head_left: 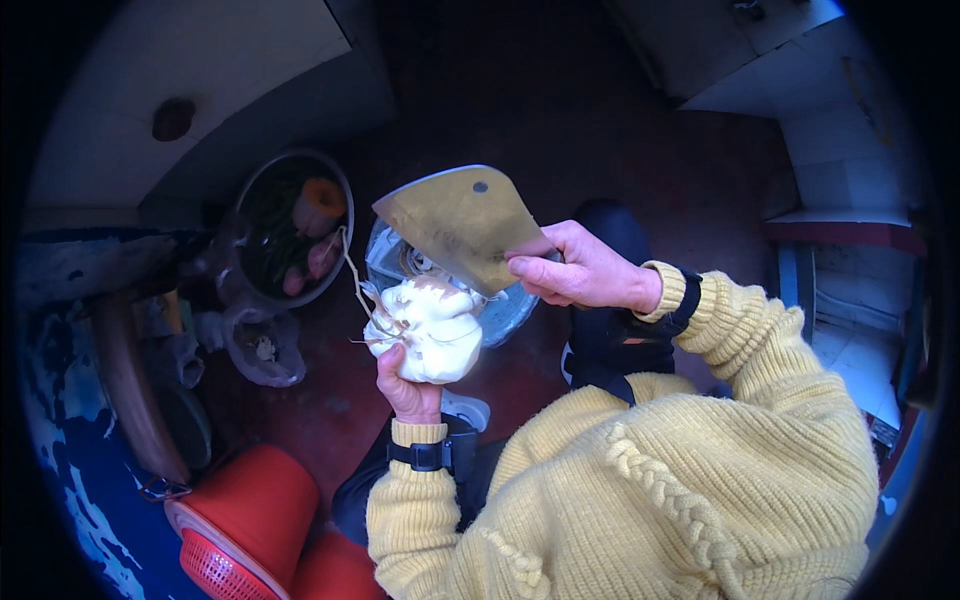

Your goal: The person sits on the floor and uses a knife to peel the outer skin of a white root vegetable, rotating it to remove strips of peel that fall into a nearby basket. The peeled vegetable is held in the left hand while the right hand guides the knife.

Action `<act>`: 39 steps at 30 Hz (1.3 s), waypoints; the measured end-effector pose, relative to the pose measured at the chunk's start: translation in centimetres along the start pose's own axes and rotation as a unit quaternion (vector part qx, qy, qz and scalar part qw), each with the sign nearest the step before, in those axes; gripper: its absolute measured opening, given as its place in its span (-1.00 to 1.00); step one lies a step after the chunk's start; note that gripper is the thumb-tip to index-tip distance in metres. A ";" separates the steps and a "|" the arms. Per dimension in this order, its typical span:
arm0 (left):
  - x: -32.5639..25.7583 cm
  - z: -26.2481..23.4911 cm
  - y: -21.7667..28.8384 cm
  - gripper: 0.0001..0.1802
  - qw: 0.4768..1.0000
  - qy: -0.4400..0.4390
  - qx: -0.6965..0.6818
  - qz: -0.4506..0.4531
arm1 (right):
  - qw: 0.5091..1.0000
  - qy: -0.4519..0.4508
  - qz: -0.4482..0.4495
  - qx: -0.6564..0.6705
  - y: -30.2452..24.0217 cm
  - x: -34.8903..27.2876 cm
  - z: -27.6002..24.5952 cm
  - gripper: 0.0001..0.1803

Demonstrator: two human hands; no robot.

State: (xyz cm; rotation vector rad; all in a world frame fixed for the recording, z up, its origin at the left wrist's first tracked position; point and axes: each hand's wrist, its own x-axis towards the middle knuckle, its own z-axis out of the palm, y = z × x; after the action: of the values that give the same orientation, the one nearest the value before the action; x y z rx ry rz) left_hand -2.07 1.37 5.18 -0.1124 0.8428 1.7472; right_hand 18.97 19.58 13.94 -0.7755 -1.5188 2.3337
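Note:
My left hand (408,390) is closed around a large, lumpy white bunch of what looks like garlic (430,335), holding it up from below. Thin dry stems stick out at its left side. In my right hand (580,268) is a cleaver (455,215), gripped at the handle end with the thumb on the blade. Its broad blade has a small round hole near one corner and reaches left over the top of the garlic; whether the edge touches it I cannot tell. Below and behind them sits a clear bluish plastic container (510,315), partly hidden.
A metal basin (345,185) at the left holds green vegetables, an orange cut piece and pinkish roots. Beside it lies a clear plastic bag (265,345) with scraps. Red buckets (260,500) stand at the lower left. Cabinets (840,130) line the right side above a dark red floor.

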 end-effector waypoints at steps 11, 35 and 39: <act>0.0 -0.7 0.4 -0.22 0.998 -0.006 -0.013 -0.062 | 0.989 -0.041 0.054 -0.130 0.9 0.6 0.9 -0.58; 0.8 -0.6 0.5 -0.18 0.994 0.023 -0.029 -0.107 | 0.882 0.154 -0.208 -0.393 3.0 1.5 -0.8 -0.87; 0.4 0.3 -0.2 -0.14 0.989 0.001 -0.112 -0.099 | 0.860 0.175 -0.260 -0.403 3.6 0.3 1.0 -0.79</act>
State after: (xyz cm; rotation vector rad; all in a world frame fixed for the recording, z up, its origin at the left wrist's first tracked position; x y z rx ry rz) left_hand -1.93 1.87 5.18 -0.3363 0.6135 1.6489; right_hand 18.45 17.40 10.92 -0.7540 -2.1737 1.0614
